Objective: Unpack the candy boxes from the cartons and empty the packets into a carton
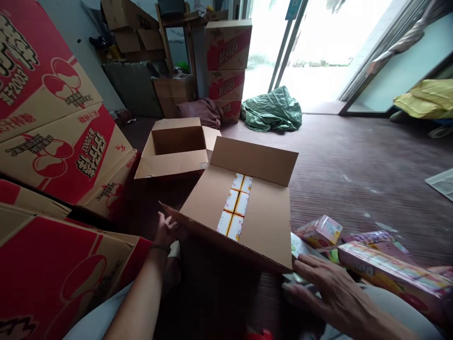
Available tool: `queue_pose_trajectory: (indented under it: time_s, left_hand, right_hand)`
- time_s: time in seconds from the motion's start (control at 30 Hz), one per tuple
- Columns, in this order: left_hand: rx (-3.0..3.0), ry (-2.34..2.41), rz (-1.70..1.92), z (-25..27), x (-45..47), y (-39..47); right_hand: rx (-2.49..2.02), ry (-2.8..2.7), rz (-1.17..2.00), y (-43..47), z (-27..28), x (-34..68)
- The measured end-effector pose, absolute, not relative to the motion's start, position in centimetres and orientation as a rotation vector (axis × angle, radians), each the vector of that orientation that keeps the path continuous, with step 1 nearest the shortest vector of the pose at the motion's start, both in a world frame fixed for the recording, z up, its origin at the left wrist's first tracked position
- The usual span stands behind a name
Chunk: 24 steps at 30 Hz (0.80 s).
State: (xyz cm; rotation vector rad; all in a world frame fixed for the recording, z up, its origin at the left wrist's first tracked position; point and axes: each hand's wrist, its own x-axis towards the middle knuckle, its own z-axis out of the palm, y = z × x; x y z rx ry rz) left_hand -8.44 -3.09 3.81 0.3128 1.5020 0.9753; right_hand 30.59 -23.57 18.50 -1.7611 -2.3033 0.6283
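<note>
Nearest, the right hand [329, 288] reaches to the near right corner of a corrugated cardboard carton [269, 217], fingers extended and slightly bent; whether they pinch the edge, I cannot tell. The left hand [168, 230] is spread open at the left end of the carton's near flap [212, 234]. The carton lies between and beyond both hands, small white-and-orange packs [231, 200] showing between its folded inner flaps. Packed so, it is probably fairly heavy, with stiff walls and flaps that bend at their creases; opposite lower edges should give the surest hold
</note>
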Motion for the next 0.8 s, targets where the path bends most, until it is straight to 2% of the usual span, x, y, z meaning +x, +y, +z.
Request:
queue_pose_trajectory:
  time_s: [0.13, 0.27, 0.33, 0.4, 0.47, 0.53, 0.6, 0.8]
  left_hand:
    - [0.303, 1.661, 1.249, 9.4, -12.1, -8.5]
    - [0.964, 1.955, 1.621, 15.5, -11.8, -12.7]
    - [1.376, 2.077, 1.618, 16.7, -10.3, -13.5]
    - [1.698, 2.143, 1.402, 15.9, -8.3, -13.7]
    - [1.810, 2.151, 1.020, 13.2, -6.1, -13.6]
    - [1.686, 2.201, 0.662, 9.6, -4.0, -13.7]
    - [1.417, 2.313, 0.459, 6.1, -2.0, -13.8]
    - [0.884, 2.212, 0.436, 0.2, 0.7, -11.9]
  right_hand:
    - [-1.850, -2.199, 0.894, -24.4, 19.2, 28.8]
    - [-1.707, -2.261, 1.320, -27.3, 14.9, 25.1]
    - [-1.763, -2.212, 1.351, -28.8, 11.7, 23.2]
    - [-1.903, -2.116, 1.331, -29.3, 8.9, 22.1]
    - [-1.950, -2.087, 1.358, -28.7, 7.1, 21.8]
    - [-1.933, -2.161, 1.391, -27.6, 6.0, 22.0]
    - [-1.951, -2.288, 1.334, -26.8, 4.9, 22.1]
    - [-2.054, -2.485, 0.831, -26.4, -2.0, 21.7]
